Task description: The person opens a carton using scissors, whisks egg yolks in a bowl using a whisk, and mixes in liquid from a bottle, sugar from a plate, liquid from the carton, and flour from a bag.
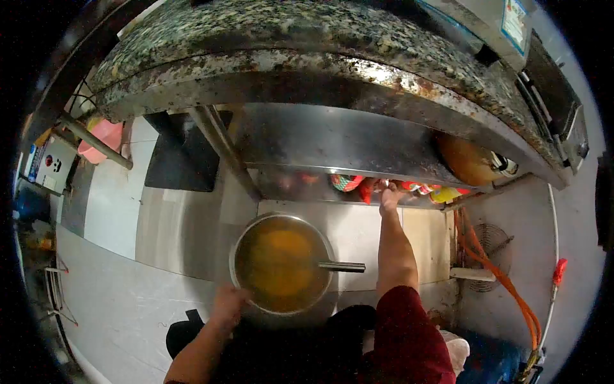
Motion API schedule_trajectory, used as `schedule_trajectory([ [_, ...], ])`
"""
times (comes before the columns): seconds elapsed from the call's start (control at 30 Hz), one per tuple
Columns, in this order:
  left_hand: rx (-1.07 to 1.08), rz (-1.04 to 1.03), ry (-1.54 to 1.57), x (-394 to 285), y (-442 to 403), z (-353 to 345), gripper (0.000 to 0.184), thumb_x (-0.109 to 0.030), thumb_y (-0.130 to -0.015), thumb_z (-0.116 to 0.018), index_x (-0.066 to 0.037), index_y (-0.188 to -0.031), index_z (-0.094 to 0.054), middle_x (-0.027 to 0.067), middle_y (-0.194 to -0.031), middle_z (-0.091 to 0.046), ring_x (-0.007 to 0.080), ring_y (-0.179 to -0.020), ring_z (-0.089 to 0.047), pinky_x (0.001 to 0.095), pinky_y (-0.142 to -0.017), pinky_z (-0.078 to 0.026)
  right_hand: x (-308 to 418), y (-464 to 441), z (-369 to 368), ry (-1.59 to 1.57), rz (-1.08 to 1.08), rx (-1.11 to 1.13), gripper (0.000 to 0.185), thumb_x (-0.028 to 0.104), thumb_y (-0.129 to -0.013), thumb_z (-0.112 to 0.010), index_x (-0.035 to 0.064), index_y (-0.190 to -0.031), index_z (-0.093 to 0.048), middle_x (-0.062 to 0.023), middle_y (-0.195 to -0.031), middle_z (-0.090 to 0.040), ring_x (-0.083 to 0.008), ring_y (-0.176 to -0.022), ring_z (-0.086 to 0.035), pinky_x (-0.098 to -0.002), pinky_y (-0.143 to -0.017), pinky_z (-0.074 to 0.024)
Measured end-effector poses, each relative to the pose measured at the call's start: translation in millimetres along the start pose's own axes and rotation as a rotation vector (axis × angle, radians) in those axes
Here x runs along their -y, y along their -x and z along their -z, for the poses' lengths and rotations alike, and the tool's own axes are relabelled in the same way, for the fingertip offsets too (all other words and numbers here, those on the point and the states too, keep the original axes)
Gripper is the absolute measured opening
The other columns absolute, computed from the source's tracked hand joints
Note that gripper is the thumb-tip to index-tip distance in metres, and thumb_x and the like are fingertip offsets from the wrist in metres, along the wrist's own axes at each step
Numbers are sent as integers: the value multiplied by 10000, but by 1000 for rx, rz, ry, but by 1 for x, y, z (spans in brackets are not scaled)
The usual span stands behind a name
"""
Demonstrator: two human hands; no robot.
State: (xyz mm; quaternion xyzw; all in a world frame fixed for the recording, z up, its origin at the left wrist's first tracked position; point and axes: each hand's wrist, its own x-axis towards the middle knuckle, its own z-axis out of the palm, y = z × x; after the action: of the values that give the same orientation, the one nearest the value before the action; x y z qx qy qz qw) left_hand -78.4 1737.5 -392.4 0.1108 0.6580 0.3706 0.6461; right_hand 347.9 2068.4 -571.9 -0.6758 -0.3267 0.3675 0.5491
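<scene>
A round metal bowl (240, 246) of yellow-orange liquid is low in front of me, with a metal handle (342, 267) sticking out over its right rim. My left hand (230, 303) is at the bowl's lower left rim, its fingers blurred and closed around the edge. Stretched forward, my right hand (388, 194) reaches among red and white packages (416, 187) on the low shelf under the counter. Its fingers look closed by a red package (366, 190), but what they hold is too small to make out. A green and red package (345, 183) lies left of it.
A stone-topped counter (307, 70) with a rusty metal edge spans above the shelf (320, 144). A wooden round object (470, 163) and yellow package (444, 194) are at right. An orange hose (499, 272) hangs by the wall; a pink basin (102, 142) stands far left.
</scene>
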Motion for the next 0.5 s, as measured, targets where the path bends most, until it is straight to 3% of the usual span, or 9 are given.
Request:
schedule_trajectory([
  [0.1, -69, 60, 16, 5, 7, 8, 155, -96, -758, -630, -12, -887, -630, 42, -710, -583, 168, -588, -543, 294, -514, -433, -39, -16, -5, 28, 102, 102, 292, 296, -859, -677, 12, -920, -645, -34, -809, -637, -147, -785, -553, -322, -727, -436],
  [0.17, -42, 99, 27, 8, 2, 9, 155, -107, -767, -635, -15, -891, -627, 38, -706, -578, 162, -591, -539, 295, -509, -428, -49, -19, 3, -3, 316, 189, 396, 425, -860, -642, 36, -937, -634, -48, -872, -649, -166, -741, -573, -337, -698, -460],
  [0.2, -58, 145, -52, 6, -4, 7, 151, -77, -800, -607, -27, -943, -600, 61, -801, -599, 188, -681, -587, 336, -566, -492, -53, -20, 6, -24, 422, 236, 449, 490, -860, -624, 48, -945, -629, -54, -903, -655, -176, -719, -583, -345, -684, -473],
  [0.23, -81, 202, -149, -5, 2, 5, 161, -47, -834, -579, -38, -995, -573, 83, -897, -620, 213, -772, -636, 377, -624, -555, -20, 16, 21, -26, 268, 249, 523, 537, -870, -575, 41, -1036, -595, -62, -968, -642, -170, -751, -584, -334, -694, -474],
  [0.27, -85, 203, -132, -13, 7, -1, 142, -52, -834, -585, -42, -974, -563, 77, -869, -605, 212, -736, -624, 379, -612, -552, 19, 56, 34, -28, 113, 257, 604, 585, -881, -527, 34, -1126, -561, -69, -1033, -629, -164, -784, -585, -323, -704, -475],
  [0.3, -83, 200, -122, -23, 16, -11, 126, -56, -835, -590, -45, -954, -553, 71, -842, -590, 210, -700, -613, 381, -599, -549, 60, 93, 52, 151, -321, 220, 729, 634, -894, -462, 12, -1272, -499, -77, -1114, -596, -152, -849, -579, -306, -719, -473],
  [0.33, -44, 139, -190, -15, 11, -7, 123, -58, -827, -600, -48, -935, -543, 63, -828, -579, 210, -701, -608, 377, -590, -541, 86, 127, 78, 22, -417, 369, 803, 693, -873, -402, 14, -1294, -480, -86, -1131, -596, -141, -827, -566, -293, -668, -460],
  [0.43, 120, -38, -237, 5, 0, 14, 178, -61, -811, -622, -45, -961, -527, 69, -848, -577, 218, -726, -606, 372, -580, -530, 157, 246, 132, -388, -477, 580, 973, 834, -801, -197, 61, -1328, -464, -58, -1116, -607, -112, -715, -521, -224, -594, -402],
  [0.5, 245, -125, -195, -17, 26, 7, 234, -62, -801, -636, -39, -1005, -522, 83, -882, -586, 226, -751, -610, 372, -580, -527, 193, 306, 146, -542, -384, 501, 915, 793, -821, -293, 55, -1343, -435, -68, -1192, -569, -104, -694, -501, -215, -575, -390],
])
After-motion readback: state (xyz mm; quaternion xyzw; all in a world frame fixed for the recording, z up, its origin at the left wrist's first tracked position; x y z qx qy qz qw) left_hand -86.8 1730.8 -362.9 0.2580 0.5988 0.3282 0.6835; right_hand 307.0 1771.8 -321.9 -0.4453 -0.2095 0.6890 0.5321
